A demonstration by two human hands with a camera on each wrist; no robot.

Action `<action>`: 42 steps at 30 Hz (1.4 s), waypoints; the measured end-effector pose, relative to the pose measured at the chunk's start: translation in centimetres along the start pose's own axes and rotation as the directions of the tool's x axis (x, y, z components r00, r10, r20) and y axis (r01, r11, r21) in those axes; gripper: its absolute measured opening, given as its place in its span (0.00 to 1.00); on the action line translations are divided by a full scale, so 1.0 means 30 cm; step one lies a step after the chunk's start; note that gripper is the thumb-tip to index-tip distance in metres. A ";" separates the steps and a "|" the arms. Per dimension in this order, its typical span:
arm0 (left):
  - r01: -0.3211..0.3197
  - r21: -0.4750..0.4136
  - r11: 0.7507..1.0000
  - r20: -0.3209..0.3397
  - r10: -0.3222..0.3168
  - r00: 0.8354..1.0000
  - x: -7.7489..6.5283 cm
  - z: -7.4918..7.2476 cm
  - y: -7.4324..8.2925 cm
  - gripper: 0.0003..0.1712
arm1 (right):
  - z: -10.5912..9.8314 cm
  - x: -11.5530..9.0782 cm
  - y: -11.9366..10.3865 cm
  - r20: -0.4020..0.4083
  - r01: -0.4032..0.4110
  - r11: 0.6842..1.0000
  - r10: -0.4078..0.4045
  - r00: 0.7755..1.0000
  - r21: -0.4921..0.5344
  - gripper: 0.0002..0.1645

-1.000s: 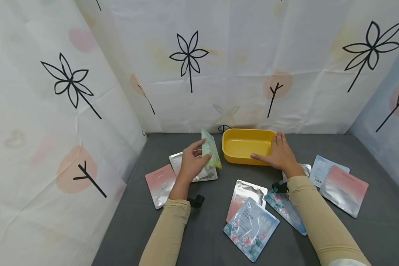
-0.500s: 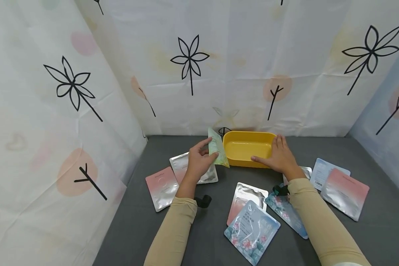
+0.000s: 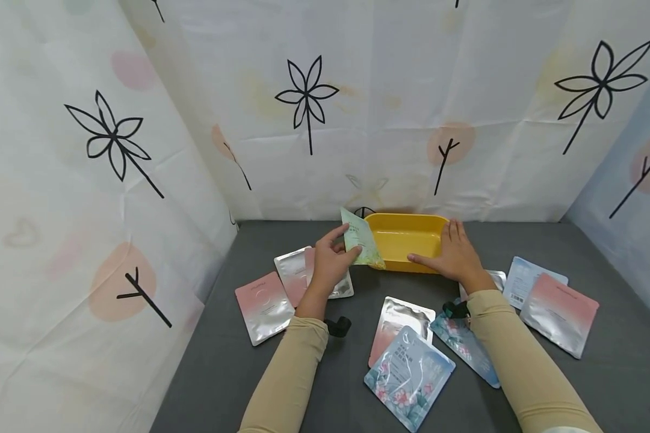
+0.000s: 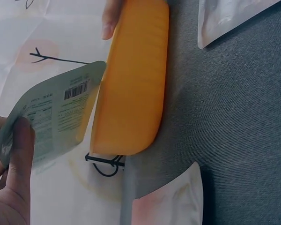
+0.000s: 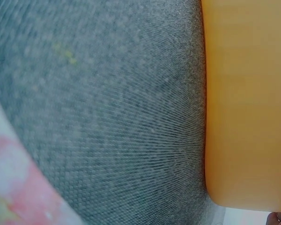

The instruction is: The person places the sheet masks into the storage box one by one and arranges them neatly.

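Observation:
My left hand (image 3: 329, 264) pinches a pale green face mask packet (image 3: 362, 240) between thumb and fingers. The packet is tilted over the left end of a yellow plastic tub (image 3: 406, 265). In the left wrist view, the packet's printed back with a barcode (image 4: 76, 91) faces the camera, its far corner overlapping the tub's rim. My right hand (image 3: 457, 260) rests on the tub's right end with straight fingers, the thumb spread along the front rim. The right wrist view shows the tub's smooth outer wall (image 5: 248, 103), but most of that hand is out of it.
Left of the tub lie pink-and-silver packets (image 3: 264, 307). In front are a blue floral packet (image 3: 409, 376) over a silver-pink one (image 3: 388, 331), and another blue one (image 3: 468, 349) partly under the right forearm. On the right lie a light blue packet (image 3: 525, 279) and a pink one (image 3: 560, 313).
My left hand has moved right with the green packet, from beside the tub to over its left end. The right hand and the tub stay in place.

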State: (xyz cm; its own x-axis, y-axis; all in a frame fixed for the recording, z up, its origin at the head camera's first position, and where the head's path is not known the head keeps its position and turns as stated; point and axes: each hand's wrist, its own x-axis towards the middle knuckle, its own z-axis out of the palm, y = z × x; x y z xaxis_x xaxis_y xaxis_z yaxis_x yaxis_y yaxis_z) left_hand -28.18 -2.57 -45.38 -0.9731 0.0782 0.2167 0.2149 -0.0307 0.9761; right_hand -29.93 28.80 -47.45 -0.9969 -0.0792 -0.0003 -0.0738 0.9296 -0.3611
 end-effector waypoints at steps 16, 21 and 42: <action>-0.035 0.133 0.990 -0.068 0.045 0.997 -0.009 0.054 -0.055 0.43 | 0.005 0.000 -0.004 0.000 0.004 1.000 -0.004 1.000 -0.006 0.85; -0.007 0.218 0.976 0.009 0.005 1.000 -0.017 0.064 -0.064 0.41 | 0.009 0.003 -0.001 -0.002 -0.002 1.000 0.002 1.000 -0.005 0.85; -0.068 0.407 0.911 0.307 -0.067 0.949 -0.045 0.061 -0.055 0.32 | 0.008 0.003 -0.004 -0.016 -0.016 1.000 0.016 1.000 0.017 0.85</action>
State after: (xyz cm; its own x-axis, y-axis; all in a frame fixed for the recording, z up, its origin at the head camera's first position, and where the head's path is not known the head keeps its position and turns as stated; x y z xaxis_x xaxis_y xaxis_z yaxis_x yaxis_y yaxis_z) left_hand -27.07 -0.79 -47.24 -0.9125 0.3827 0.1446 0.2954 0.3719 0.8800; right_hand -30.01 28.60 -47.63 -0.9983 -0.0581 0.0089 -0.0572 0.9244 -0.3771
